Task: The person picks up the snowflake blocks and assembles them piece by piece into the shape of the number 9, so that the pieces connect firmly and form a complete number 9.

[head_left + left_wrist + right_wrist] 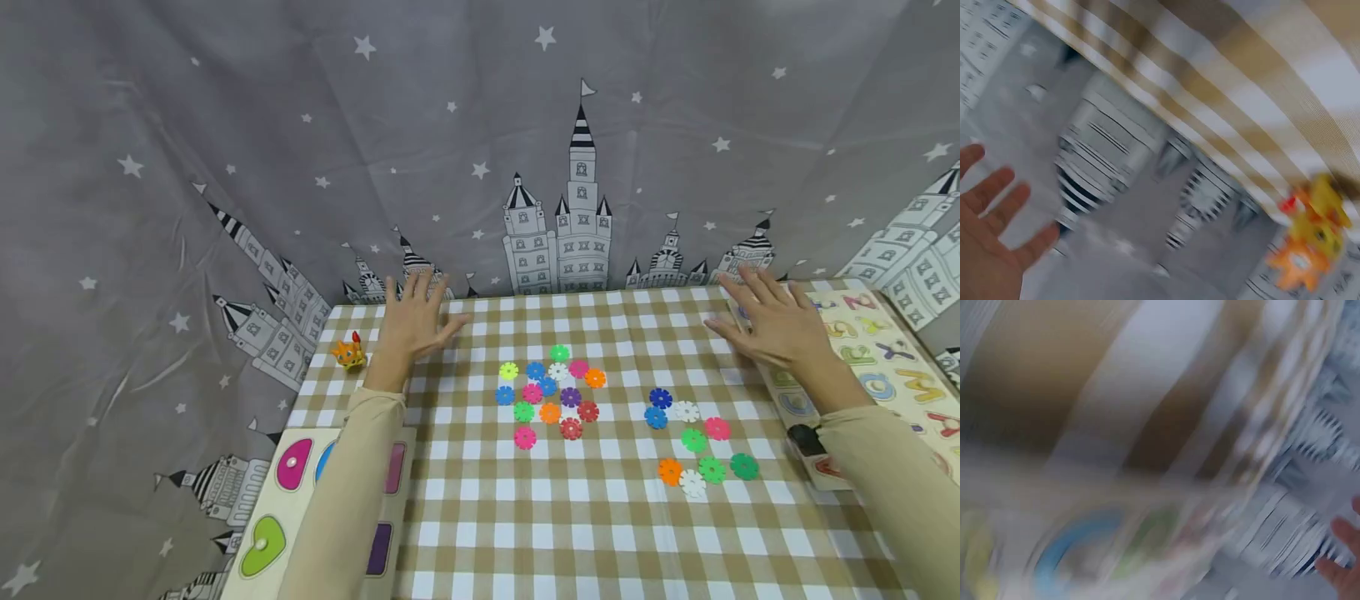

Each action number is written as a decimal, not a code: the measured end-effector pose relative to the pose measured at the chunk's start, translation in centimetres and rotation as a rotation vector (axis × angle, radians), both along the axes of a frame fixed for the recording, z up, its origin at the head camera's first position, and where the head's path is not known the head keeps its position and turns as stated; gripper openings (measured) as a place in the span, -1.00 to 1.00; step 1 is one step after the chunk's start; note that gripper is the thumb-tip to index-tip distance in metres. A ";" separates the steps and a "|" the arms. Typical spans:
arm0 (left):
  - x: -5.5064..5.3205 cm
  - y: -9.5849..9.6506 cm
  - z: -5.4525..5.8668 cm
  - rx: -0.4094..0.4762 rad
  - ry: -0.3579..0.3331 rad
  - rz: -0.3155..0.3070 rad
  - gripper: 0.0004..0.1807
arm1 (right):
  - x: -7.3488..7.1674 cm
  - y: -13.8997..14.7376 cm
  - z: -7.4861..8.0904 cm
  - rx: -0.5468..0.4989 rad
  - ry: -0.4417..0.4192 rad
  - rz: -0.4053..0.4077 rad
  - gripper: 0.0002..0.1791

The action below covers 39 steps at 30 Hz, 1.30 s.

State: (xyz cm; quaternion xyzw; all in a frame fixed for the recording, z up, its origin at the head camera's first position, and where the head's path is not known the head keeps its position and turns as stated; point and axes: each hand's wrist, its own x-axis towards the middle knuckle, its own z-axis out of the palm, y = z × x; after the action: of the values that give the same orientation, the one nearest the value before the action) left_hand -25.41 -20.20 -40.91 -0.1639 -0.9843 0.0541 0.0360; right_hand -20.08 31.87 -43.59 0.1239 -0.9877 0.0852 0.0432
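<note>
My left hand (415,323) is held over the back left of the checked tablecloth, its fingers spread and holding nothing. Just left of it stands a small orange and yellow toy figure (348,353), seen also in the left wrist view (1310,237). On the other side, my right hand (776,325) hovers with spread fingers at the left edge of a wooden alphabet board (903,350), also holding nothing. Between the hands lie two loose groups of colourful notched plastic discs, one near the middle (550,412) and a smaller one to the right (693,440).
A wooden shape puzzle board (251,508) with knobbed pieces lies at the front left, partly under my left forearm. A dark rounded object (805,439) shows beside my right wrist. Behind the table hangs a grey curtain (420,125) printed with castles and stars.
</note>
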 end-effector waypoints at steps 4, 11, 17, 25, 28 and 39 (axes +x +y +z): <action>0.7 3.1 -0.6 0.098 -0.039 -0.134 -0.16 | 0.0 -3.4 0.0 -0.025 0.072 0.160 -0.20; 1.8 7.6 -3.6 0.381 -0.327 -0.321 -0.54 | 0.6 -10.8 -0.9 -0.117 0.007 0.437 -0.32; 2.7 8.9 -5.4 0.472 -0.544 -0.291 -0.67 | 0.8 -14.4 -1.9 -0.250 -0.217 0.542 -0.46; 3.4 9.2 -5.6 0.514 -0.619 -0.278 -0.68 | 0.6 -15.5 -3.2 -0.187 -0.262 0.523 -0.45; 3.4 9.2 -5.7 0.498 -0.602 -0.279 -0.73 | 0.6 -15.7 -3.5 -0.165 -0.231 0.529 -0.54; 3.5 9.3 -6.0 0.528 -0.580 -0.257 -0.76 | 0.3 -16.3 -3.6 -0.115 -0.234 0.482 -0.78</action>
State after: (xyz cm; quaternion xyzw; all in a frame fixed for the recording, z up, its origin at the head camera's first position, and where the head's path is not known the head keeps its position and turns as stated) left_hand -21.89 -10.87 -46.89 -0.2793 -0.9051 -0.2538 -0.1958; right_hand -19.76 15.55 -47.22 0.3420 -0.9216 0.1626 -0.0856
